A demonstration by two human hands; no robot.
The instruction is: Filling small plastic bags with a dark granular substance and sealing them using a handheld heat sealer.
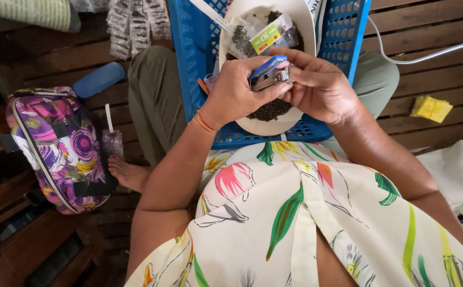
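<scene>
My left hand [236,90] grips a blue and silver stapler [268,74] above a white bowl [300,21] of small dark seeds. My right hand [319,87] is curled against the stapler's front end, fingers touching it. What sits between the stapler's jaws is hidden by my fingers. Small clear packets with a green and white label [266,37] lie on top of the seeds in the bowl. The bowl rests in a blue plastic basket [343,37] on my lap.
A purple flowered bag [61,149] stands at the left on the wooden slat floor, with a blue case [99,78] behind it. Strips of small packets [135,26] hang at the top. A yellow packet [431,108] and a white cable [428,56] lie at the right.
</scene>
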